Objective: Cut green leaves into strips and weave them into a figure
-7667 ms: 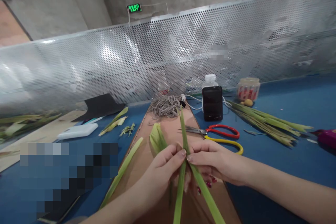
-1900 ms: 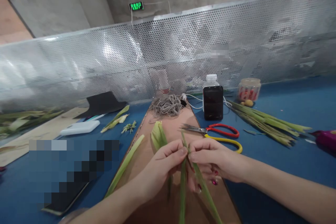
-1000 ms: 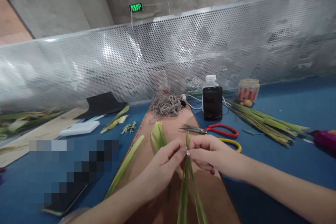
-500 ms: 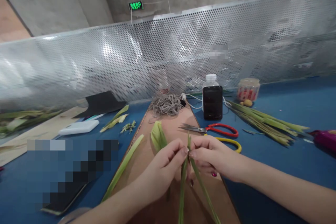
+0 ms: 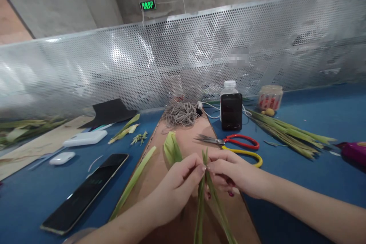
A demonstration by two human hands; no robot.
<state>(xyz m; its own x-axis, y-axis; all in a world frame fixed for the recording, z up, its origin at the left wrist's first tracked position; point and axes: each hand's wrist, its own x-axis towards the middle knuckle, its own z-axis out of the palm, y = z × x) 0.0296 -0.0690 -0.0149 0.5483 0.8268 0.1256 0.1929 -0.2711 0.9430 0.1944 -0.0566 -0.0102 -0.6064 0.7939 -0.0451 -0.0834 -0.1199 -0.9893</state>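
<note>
Two long green leaf strips meet in a pinch between my hands, with short tips sticking up above the fingers and the long ends hanging toward me. My left hand grips them between thumb and forefinger. From the other side my right hand pinches the same crossing, its lower fingers curled beneath. A folded pale green leaf lies just beyond my left hand on the brown board. Scissors with one red and one yellow handle loop rest past my right hand, blades pointing left.
Grey cord is heaped at the board's far end. A dark phone and a white case lie left. An upright black device, a jar and a leaf bundle are right. A perforated metal screen stands behind.
The fingertips of both hands have shifted slightly, and the strip tips above them now look split apart. The hanging strips have moved a little. The phone and white case at left now show.
</note>
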